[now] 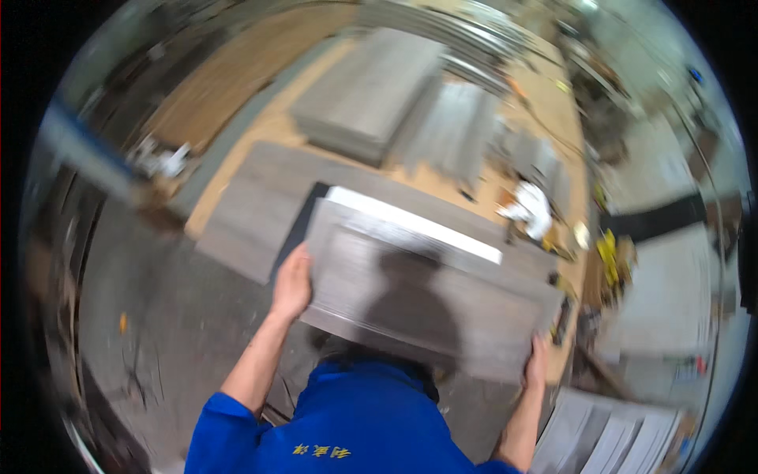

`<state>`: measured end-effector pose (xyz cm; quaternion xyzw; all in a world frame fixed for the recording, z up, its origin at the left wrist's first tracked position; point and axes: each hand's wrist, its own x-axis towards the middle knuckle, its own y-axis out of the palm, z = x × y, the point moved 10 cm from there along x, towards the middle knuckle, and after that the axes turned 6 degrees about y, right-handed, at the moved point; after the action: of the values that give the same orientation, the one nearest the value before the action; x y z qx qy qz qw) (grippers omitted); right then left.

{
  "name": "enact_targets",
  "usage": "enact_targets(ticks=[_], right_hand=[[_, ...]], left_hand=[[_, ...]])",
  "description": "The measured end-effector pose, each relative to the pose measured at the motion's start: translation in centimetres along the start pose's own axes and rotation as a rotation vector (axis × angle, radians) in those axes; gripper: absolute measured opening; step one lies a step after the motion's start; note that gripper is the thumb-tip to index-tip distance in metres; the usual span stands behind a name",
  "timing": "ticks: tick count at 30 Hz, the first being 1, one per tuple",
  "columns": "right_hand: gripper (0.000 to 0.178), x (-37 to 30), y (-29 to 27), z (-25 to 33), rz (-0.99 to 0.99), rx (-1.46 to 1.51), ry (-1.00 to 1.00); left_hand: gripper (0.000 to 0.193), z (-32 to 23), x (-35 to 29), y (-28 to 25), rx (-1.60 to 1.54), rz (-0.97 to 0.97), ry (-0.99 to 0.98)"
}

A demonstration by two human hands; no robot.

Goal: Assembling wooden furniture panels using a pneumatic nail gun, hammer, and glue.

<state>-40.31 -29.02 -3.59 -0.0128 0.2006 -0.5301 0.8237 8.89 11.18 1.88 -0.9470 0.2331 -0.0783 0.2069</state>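
A grey wood-grain panel (pixel 379 292) with a framed border, like a cabinet door, is held level in front of my body. My left hand (pixel 292 283) grips its left end, and my right hand (pixel 537 362) grips its right end; the fingers underneath are mostly hidden. Along the panel's far edge runs a white strip (pixel 418 225); I cannot tell whether it is attached. A dark flat piece (pixel 300 225) shows beside the left end. Beyond and below lies a larger grey sheet (pixel 253 201) on the workbench. The panel carries a shadow shaped like a head and shoulders.
On the wooden workbench (pixel 209 193) stand a stack of grey boards (pixel 371 87) and several narrow grey strips (pixel 454 130). Crumpled white material (pixel 530 209) lies at the bench's right side. A brown board (pixel 237 79) is at the far left, and pale panels (pixel 608 434) lean at lower right.
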Motion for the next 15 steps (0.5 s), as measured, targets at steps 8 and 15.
enact_targets(ticks=[8, 15], right_hand=[[0.052, 2.4, 5.2, 3.6, 0.379, -0.275, 0.119], [0.064, -5.2, 18.2, 5.6, 0.745, -0.641, 0.184]], left_hand=[[0.029, 4.5, -19.2, -7.4, -0.331, -0.294, -0.465], [0.039, 5.3, -46.9, -10.6, -0.900, -0.701, -0.563]])
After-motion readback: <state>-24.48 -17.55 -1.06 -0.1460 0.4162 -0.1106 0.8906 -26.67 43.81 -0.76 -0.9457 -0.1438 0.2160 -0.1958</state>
